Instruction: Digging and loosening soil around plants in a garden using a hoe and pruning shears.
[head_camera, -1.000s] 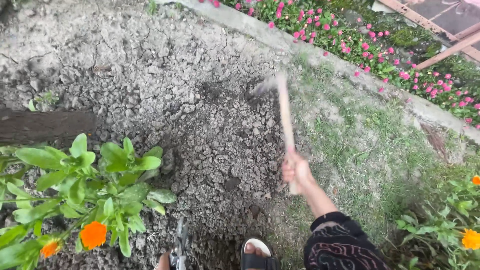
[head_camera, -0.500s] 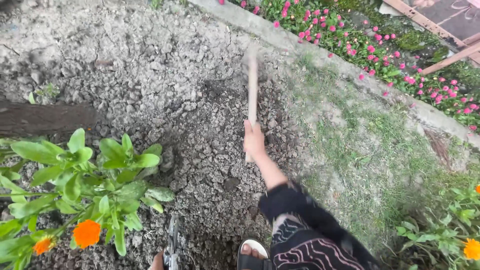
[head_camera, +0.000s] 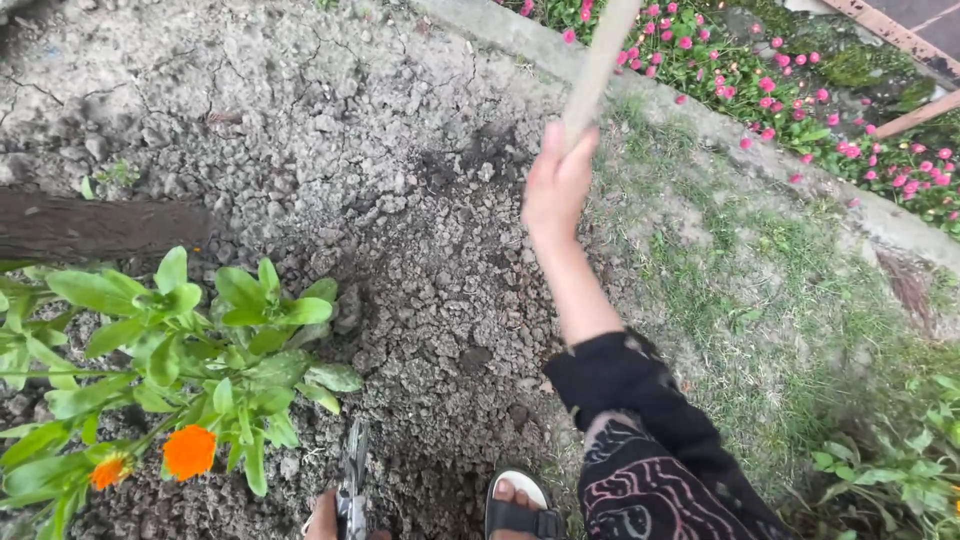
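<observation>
My right hand (head_camera: 556, 185) is raised over the dug soil (head_camera: 440, 270) and is closed around a pale wooden tool handle (head_camera: 598, 60). The handle slants up and right and leaves the top of the picture, so its head is hidden. My arm wears a black patterned sleeve (head_camera: 650, 440). At the bottom edge only a sliver of my left hand (head_camera: 322, 518) shows, gripping a grey metal hand tool (head_camera: 352, 480) that points up over the soil. My foot in a black sandal (head_camera: 515, 508) stands beside it.
A plant with green leaves and orange flowers (head_camera: 190, 380) grows at the left, and a dark log (head_camera: 90, 225) lies behind it. A grass strip (head_camera: 760, 290), a concrete curb (head_camera: 720, 125) and a bed of pink flowers (head_camera: 760, 80) lie to the right.
My right hand has swung the handle from low over the soil up and away. The tool's head has left the picture at the top. The metal tool at the bottom has barely moved.
</observation>
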